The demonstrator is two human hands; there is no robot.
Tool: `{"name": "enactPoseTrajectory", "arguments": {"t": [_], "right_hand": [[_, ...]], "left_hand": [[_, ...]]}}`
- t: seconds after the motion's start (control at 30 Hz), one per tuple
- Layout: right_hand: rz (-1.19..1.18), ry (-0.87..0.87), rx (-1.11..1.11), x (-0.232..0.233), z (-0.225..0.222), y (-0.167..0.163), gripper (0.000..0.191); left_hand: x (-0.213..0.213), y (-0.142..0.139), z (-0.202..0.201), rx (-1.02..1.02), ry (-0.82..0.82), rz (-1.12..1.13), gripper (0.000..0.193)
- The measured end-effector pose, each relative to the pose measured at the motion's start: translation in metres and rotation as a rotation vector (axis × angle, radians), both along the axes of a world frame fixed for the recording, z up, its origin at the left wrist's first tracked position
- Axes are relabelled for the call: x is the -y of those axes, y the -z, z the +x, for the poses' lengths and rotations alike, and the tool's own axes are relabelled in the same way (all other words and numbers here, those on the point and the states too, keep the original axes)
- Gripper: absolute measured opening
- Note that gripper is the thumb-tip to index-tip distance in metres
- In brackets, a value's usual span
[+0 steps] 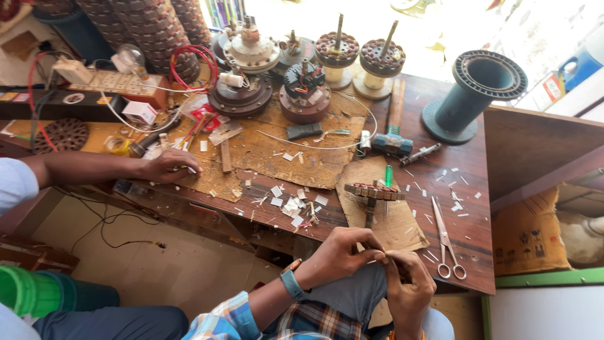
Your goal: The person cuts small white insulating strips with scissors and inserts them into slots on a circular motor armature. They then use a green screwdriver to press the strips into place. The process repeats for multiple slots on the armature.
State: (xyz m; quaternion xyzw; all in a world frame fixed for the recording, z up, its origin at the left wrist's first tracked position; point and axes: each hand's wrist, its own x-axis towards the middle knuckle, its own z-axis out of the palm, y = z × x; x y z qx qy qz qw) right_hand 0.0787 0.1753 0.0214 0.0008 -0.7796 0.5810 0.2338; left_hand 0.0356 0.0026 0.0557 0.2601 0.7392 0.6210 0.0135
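Both my hands meet over my lap at the near edge of the workbench (pixel 440 126). My left hand (pixel 340 255), with a blue band at the wrist, curls narrow, its fingertips pinched on something small that I cannot make out. My right hand (pixel 409 289) is curled just as tight, its fingers touching the left ones around the same small piece.

Just beyond my hands, a round wound stator (pixel 374 191) sits flat on its shaft, standing on a scrap of cardboard (pixel 402 220) on the bench; its ring shows dark red coils. A green pen (pixel 389 175) lies just behind it. Scissors (pixel 448 242) lie shut to the right, near the bench edge, among scattered white paper slips (pixel 292 204).

Far left, another person's hand (pixel 168 166) rests on the bench beside a coil of red wire (pixel 196 66). Further back stand several fan motors (pixel 305 91) and a grey-green plastic spool (pixel 475 94).
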Motion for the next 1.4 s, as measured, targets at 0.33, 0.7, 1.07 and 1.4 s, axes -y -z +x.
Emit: {"name": "enactPoseTrajectory", "arguments": {"t": [0.33,0.7,1.07,1.4], "right_hand": [[0.331,-0.018,-0.141,-0.003,0.012,-0.043,0.018],[0.17,-0.073,-0.048,-0.002,0.011,-0.034,0.017],[-0.178,-0.034,0.177,0.002,0.015,-0.013,0.017],[-0.267,-0.06,0.023,0.004,0.02,0.002,0.019]], "left_hand": [[-0.01,0.008,0.001,0.14,0.119,0.153,0.006],[-0.001,0.016,0.006,0.053,0.095,0.272,0.006],[-0.002,0.007,0.014,-0.466,-0.065,0.072,0.015],[0.009,-0.027,0.013,0.204,0.117,0.102,0.01]]}}
